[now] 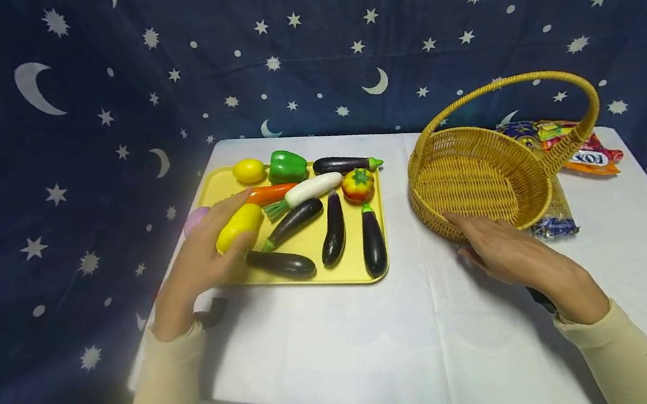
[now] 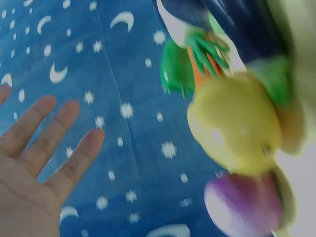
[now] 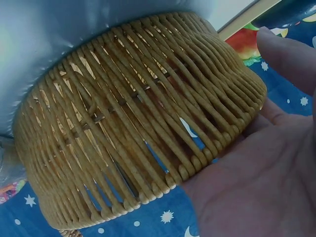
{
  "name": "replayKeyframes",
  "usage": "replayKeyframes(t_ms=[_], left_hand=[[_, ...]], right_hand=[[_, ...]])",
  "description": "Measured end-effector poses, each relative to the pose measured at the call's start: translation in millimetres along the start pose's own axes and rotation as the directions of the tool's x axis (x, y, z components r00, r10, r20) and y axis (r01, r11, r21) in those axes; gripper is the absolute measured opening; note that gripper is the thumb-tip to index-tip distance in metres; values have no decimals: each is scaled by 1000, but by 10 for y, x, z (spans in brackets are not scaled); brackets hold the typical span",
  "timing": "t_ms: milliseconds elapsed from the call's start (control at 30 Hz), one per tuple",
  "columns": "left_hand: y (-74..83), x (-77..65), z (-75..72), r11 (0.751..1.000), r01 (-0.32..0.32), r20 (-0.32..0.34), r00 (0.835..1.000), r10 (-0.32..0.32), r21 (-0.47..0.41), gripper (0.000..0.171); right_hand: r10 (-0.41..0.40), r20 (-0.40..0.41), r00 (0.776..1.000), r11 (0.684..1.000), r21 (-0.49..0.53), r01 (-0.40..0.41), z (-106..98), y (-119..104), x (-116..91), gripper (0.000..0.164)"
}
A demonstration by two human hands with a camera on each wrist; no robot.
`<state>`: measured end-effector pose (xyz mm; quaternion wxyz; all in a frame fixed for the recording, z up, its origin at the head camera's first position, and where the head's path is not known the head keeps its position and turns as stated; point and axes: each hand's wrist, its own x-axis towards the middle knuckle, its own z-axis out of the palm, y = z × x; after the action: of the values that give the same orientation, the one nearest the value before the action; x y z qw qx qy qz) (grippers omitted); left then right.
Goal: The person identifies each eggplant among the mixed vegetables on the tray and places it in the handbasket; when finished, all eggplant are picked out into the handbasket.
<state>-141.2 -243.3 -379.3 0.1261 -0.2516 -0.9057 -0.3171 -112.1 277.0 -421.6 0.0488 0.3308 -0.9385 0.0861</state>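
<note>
So, the left hand (image 1: 199,254) is over the left side of a yellow tray (image 1: 345,279), grip totally released, fingers spread, with a lumpy yellow fruit (image 1: 246,221) nearest to it. The right hand (image 1: 507,248) has its fingers hooked over the near rim of a wicker basket (image 1: 467,184), so that grip's on the rim, thumb outside. Basket's standing on the white-covered worktop (image 1: 390,349), right of the tray, with some snack packets (image 1: 588,159) at its right. Tray's loaded too: five eggplants (image 1: 334,231), green pepper (image 1: 287,167), carrot (image 1: 275,193), white radish (image 1: 315,190).
</note>
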Motion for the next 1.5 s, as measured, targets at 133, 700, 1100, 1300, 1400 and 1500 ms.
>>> replayKeyframes(t_ms=[133,700,1100,1300,1400,1500], left_hand=[[-135,-205,-105,992,89,-124,987,-100,-87,68],[-815,-755,-51,706,234,-236,833,-500,-668,49],[-1174,-898,-78,497,655,-33,586,-809,-569,53],[-1270,-917,-33,491,761,46,560,-827,-424,52],[-1288,-913,-10,466,794,51,523,-851,-391,52],[-1290,-911,-9,449,823,53,496,-867,-348,52]], right_hand=[[-47,-70,996,999,-22,46,31,7,16,53],[29,14,999,999,13,-30,5,32,1,7],[58,31,998,998,25,-59,9,-9,46,10],[33,-17,999,999,12,-33,46,5,50,14],[19,-46,999,1000,10,-18,54,10,62,18],[-3,-78,997,1000,7,4,64,16,76,21]])
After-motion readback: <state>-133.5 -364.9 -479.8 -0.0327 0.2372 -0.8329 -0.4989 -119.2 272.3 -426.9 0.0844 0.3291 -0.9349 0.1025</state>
